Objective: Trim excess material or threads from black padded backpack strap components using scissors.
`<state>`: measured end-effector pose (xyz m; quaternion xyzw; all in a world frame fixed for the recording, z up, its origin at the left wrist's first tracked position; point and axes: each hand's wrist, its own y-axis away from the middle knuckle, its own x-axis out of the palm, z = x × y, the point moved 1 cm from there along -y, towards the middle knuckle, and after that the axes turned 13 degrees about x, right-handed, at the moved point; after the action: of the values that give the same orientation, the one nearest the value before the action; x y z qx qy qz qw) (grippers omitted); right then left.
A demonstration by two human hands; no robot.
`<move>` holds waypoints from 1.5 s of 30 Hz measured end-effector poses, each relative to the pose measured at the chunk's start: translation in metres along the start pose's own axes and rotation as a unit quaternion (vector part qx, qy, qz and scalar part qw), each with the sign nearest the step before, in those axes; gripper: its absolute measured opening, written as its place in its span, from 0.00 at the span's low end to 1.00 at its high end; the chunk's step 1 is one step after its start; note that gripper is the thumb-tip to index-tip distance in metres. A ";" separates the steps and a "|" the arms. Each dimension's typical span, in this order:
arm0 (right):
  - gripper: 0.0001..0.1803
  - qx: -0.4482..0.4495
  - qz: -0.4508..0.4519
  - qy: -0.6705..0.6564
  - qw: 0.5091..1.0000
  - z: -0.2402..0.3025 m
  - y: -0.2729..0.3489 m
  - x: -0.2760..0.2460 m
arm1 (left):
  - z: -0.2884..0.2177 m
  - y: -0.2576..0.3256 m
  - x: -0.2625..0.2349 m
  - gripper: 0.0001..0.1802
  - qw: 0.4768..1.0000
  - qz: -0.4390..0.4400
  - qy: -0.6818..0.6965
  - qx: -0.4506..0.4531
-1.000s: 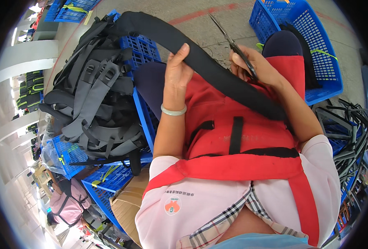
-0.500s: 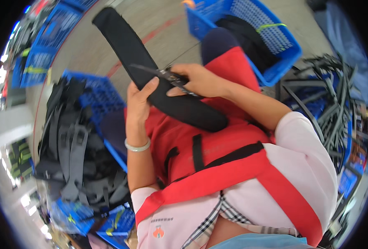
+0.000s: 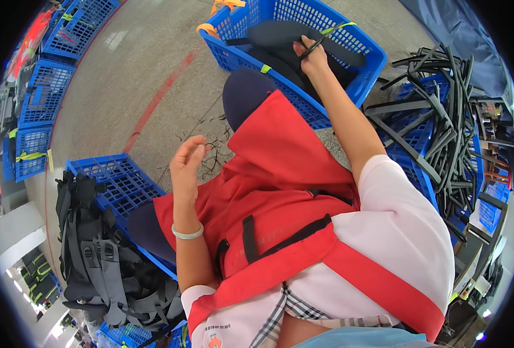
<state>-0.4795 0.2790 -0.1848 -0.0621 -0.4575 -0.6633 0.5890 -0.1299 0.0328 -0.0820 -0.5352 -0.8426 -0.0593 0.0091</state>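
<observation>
My right hand (image 3: pixel 313 56) reaches over the blue basket (image 3: pixel 338 104) at the far middle. Its fingers are closed on dark scissors (image 3: pixel 311 49), whose blades are hard to make out. Right by those fingers, a long black padded strip (image 3: pixel 271 33) lies across other dark pieces in the basket; whether the fingers also touch it I cannot tell. My left hand (image 3: pixel 187 159), with a pale bangle on its wrist, hovers above the floor left of the red apron (image 3: pixel 292 156). Its fingers are loosely bent and apart, holding nothing.
On the left, a blue basket (image 3: pixel 124 174) is heaped with black and grey straps (image 3: pixel 103 261). Cut dark strips (image 3: pixel 448 133) pile over another blue crate at the right. Black scraps (image 3: pixel 213 148) litter the floor by my knee. Blue crates (image 3: pixel 45 87) line the far left.
The black padded strip has gone from above my lap into the far basket. My left hand has let go of it; my right hand has moved out over the basket with the scissors.
</observation>
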 end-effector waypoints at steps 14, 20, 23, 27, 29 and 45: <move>0.05 0.030 0.134 0.368 0.920 -0.038 0.037 0.044 | -0.034 0.043 -0.139 0.11 0.969 -0.145 -0.185 0.074; 0.07 0.066 0.346 0.431 0.831 -0.069 0.170 0.164 | -0.078 0.057 -0.242 0.10 0.924 -0.229 -0.276 0.135; 0.07 0.137 0.373 0.511 0.763 -0.111 0.174 0.159 | -0.087 0.045 -0.281 0.13 0.918 -0.364 -0.136 0.085; 0.07 0.128 0.349 0.609 0.701 -0.147 0.204 0.168 | -0.079 0.030 -0.344 0.29 0.837 -0.504 -0.178 0.118; 0.08 0.123 0.354 0.613 0.695 -0.154 0.196 0.162 | -0.089 0.007 -0.368 0.36 0.862 -0.485 0.085 0.125; 0.09 0.041 0.354 0.678 0.643 -0.159 0.188 0.155 | -0.110 0.013 -0.373 0.08 0.797 -0.482 0.138 0.337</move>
<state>-0.2956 0.0799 -0.0796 0.2726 0.0999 -0.2412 0.9260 0.0359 -0.3097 -0.0012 -0.0092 -0.9482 0.1582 0.2754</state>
